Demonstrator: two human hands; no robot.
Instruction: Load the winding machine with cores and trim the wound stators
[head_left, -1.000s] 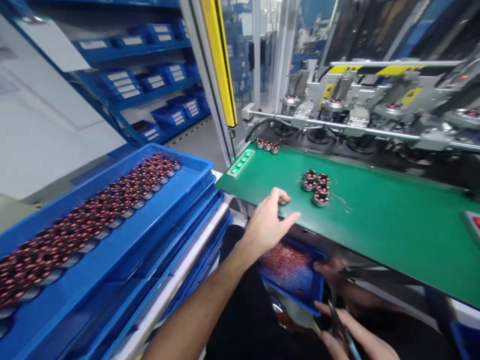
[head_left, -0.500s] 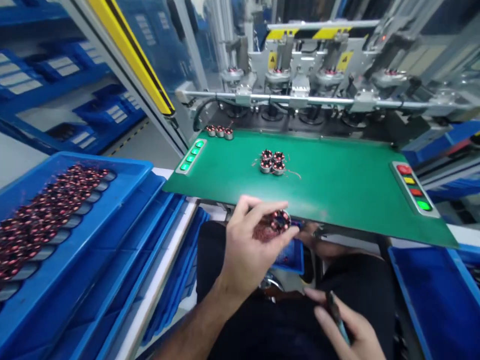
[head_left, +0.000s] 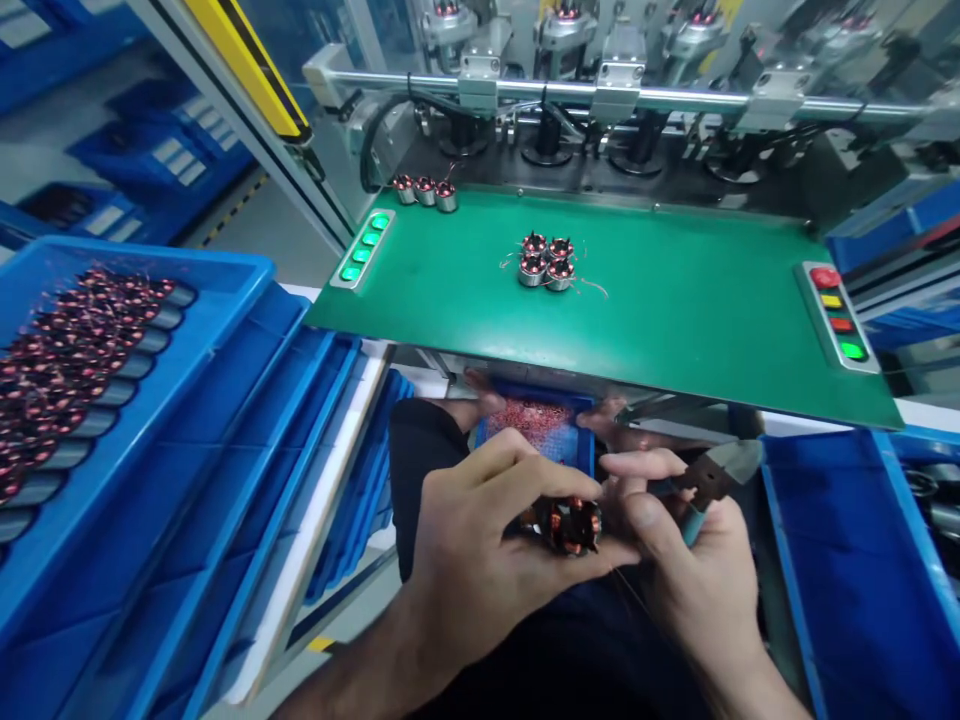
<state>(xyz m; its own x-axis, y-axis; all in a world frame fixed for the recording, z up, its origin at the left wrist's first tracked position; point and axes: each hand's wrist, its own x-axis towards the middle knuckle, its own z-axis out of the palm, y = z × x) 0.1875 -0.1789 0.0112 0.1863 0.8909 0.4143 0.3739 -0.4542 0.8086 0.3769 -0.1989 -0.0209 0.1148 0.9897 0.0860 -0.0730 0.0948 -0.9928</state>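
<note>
Between the thumb and fingers of my left hand (head_left: 487,530) is a copper-wound motor part (head_left: 574,525), held over my lap. My right hand (head_left: 690,560) is wrapped round cutting pliers (head_left: 716,475), whose jaws point up and to the right. The right fingertips are close beside the part, and a thin wire hangs below it; whether they touch the part cannot be made out. On the green mat (head_left: 675,320) stands a tight group of several wound parts (head_left: 546,262) with loose wire ends. Three more parts (head_left: 425,192) line up at the mat's back left.
A blue bin of wound parts (head_left: 232,290) sits at left, above stacked blue trays. Another blue bin (head_left: 825,470) is at right. Below the mat is a bin with copper-coloured scraps (head_left: 529,420). Button panels (head_left: 836,320) flank the mat; machine fixtures (head_left: 622,80) stand behind.
My right hand has come up with the pliers to beside the left hand. My left hand and its part are lower in view. The camera's view has tilted downward.
</note>
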